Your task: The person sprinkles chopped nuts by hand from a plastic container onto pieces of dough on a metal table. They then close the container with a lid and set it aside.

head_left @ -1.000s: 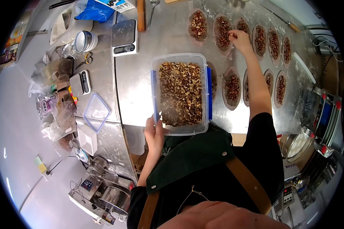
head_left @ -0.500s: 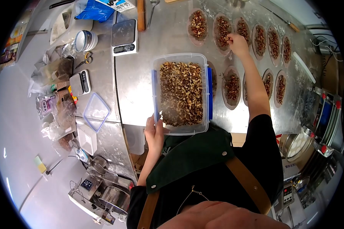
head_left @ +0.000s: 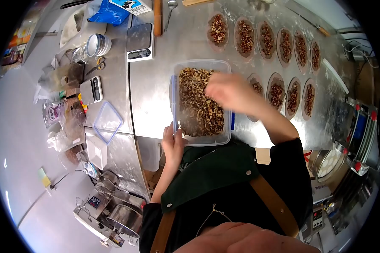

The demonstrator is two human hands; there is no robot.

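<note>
A clear plastic container (head_left: 203, 63) stands near the table's front edge, holding a layer of chopped walnuts (head_left: 198, 111). My left hand (head_left: 173, 145) grips its near left corner, fingers on the rim and wall. Over the container's right half is my right hand (head_left: 229, 90), smeared by motion. Its fingers point down at the nuts, and whether they hold any does not show. To the right and behind lie two rows of flat brown dough ovals (head_left: 237, 49), each topped with chopped nuts (head_left: 266, 40). My right forearm partly covers the nearer row.
Left of the container are a kitchen scale (head_left: 140, 38), a second scale (head_left: 91, 90), scissors (head_left: 98, 65), stacked bowls (head_left: 98, 45) and a blue-edged lid (head_left: 108, 122). A rolling pin (head_left: 157, 17) and spoon (head_left: 170, 14) lie at the back. A white strip (head_left: 336, 76) lies at right.
My right hand has moved from a dough oval in the back row, left and toward me, over the container. My left hand keeps its grip on the container.
</note>
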